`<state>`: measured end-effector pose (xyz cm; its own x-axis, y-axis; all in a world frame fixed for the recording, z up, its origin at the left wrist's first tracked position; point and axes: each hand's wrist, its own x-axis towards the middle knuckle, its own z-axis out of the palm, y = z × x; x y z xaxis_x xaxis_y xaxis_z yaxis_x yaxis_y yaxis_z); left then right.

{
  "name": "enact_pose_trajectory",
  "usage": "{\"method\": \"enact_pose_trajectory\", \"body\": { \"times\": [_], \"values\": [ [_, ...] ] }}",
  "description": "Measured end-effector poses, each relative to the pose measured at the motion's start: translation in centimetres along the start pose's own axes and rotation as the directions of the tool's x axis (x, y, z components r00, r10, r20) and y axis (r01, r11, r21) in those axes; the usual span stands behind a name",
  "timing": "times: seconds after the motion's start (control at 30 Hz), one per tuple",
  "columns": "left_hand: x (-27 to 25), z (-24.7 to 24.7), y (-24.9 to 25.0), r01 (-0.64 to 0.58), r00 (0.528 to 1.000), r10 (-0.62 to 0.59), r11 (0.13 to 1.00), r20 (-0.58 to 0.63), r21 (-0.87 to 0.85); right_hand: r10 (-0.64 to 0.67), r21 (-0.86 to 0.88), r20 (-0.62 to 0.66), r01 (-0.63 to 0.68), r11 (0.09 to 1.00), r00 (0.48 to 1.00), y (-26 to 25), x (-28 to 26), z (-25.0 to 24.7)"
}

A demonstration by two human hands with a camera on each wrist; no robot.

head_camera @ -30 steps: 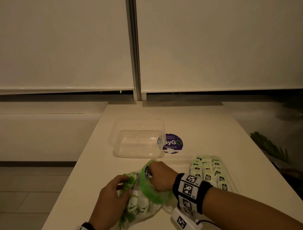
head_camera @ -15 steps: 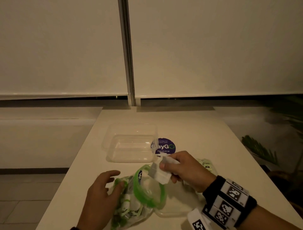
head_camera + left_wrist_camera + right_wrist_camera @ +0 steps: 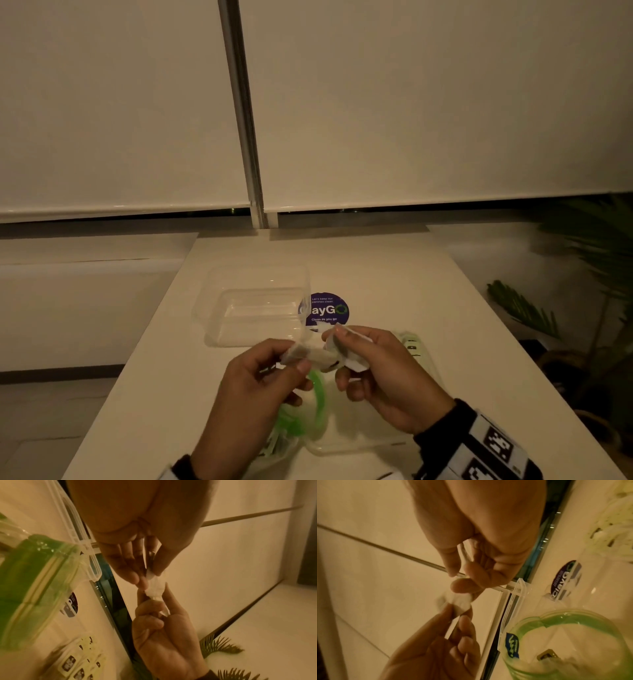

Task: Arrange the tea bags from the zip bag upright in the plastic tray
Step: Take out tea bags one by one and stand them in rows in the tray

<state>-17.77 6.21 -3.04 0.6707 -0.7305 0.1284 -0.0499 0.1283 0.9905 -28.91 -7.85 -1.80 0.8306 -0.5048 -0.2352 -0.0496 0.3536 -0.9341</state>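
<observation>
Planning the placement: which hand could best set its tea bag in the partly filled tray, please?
Right hand: it pinches a tea bag beside the tray; the left hand is farther.

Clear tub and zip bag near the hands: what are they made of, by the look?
Clear tub: seems rigid transparent plastic, glossy; the table shows through its walls and the rim catches highlights. Zip bag: looks like thin, flexible clear film with a green band round its open mouth, wrinkled and shiny. The exact plastic cannot be told.
</observation>
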Motion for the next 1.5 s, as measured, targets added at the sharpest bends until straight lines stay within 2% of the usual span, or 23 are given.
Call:
{"method": "enact_pose_trajectory", "body": {
  "times": [0.1,0.23,0.37,0.47,0.6,0.7,0.8,0.87,0.93,1.07,1.3,1.37,1.43,1.5],
  "values": [
    [-0.4,0.1,-0.1,-0.251,0.965,0.257,0.962,-0.050,0.106,0.105,0.115,-0.002,-0.104,0.988,0.994,-0.4,-0.5,-0.4],
    [-0.6,0.5,-0.5,-0.462,0.879,0.476,0.846,0.014,0.266,0.156,0.199,0.065,-0.166,0.966,0.986,-0.5,-1.3,-0.3],
    [-0.5,1.2,-0.7,-0.548,0.818,0.575,0.768,0.019,0.331,0.126,0.215,0.081,-0.141,0.966,0.989,-0.4,-1.9,-0.7],
    [-0.5,1.6,-0.3,-0.543,0.805,0.593,0.745,-0.010,0.388,0.074,0.220,0.019,-0.077,0.972,0.997,-0.5,-2.1,-1.0],
    [-0.4,1.9,0.3,-0.509,0.815,0.575,0.768,-0.071,0.388,-0.016,0.166,-0.149,0.041,0.985,0.989,-0.8,-2.3,-1.7],
    [-0.6,2.2,0.6,-0.477,0.845,0.519,0.840,-0.126,0.260,0.011,0.268,-0.141,0.028,0.963,0.990,-1.2,-2.8,-2.0],
    [-0.9,2.7,0.6,-0.361,0.901,0.377,0.926,-0.214,0.114,0.052,0.328,-0.135,-0.005,0.945,0.989,-1.2,-2.9,-2.4],
    [-1.0,2.9,0.3,-0.309,0.920,0.310,0.950,-0.238,0.042,0.058,0.322,-0.119,-0.017,0.947,0.991,-1.2,-3.0,-2.4],
    [-1.1,2.7,0.0,-0.327,0.919,0.337,0.942,-0.206,0.082,0.073,0.306,-0.075,-0.047,0.951,0.994,-1.2,-3.2,-2.2],
    [-1.3,2.4,-0.5,-0.363,0.921,0.385,0.905,-0.060,0.223,0.077,0.235,0.021,-0.080,0.969,0.997,-1.4,-3.7,-1.6],
    [-1.8,3.2,-0.8,-0.420,0.908,0.397,0.862,0.135,0.285,-0.050,-0.053,-0.074,0.046,0.998,0.996,-1.7,-4.0,-1.8],
    [-2.2,3.7,-1.0,-0.342,0.938,0.316,0.909,0.141,0.240,-0.095,-0.136,-0.088,0.083,0.987,0.992,-1.0,-4.1,-2.3],
    [-1.9,4.2,-1.0,-0.191,0.980,0.178,0.965,0.092,0.177,-0.126,-0.218,-0.105,0.100,0.971,0.986,-0.6,-4.2,-2.9],
    [-0.9,4.8,-0.7,-0.073,0.992,0.053,0.982,0.113,0.177,-0.128,-0.301,-0.098,0.093,0.949,0.987,-0.3,-4.5,-3.6]
  ]
}}
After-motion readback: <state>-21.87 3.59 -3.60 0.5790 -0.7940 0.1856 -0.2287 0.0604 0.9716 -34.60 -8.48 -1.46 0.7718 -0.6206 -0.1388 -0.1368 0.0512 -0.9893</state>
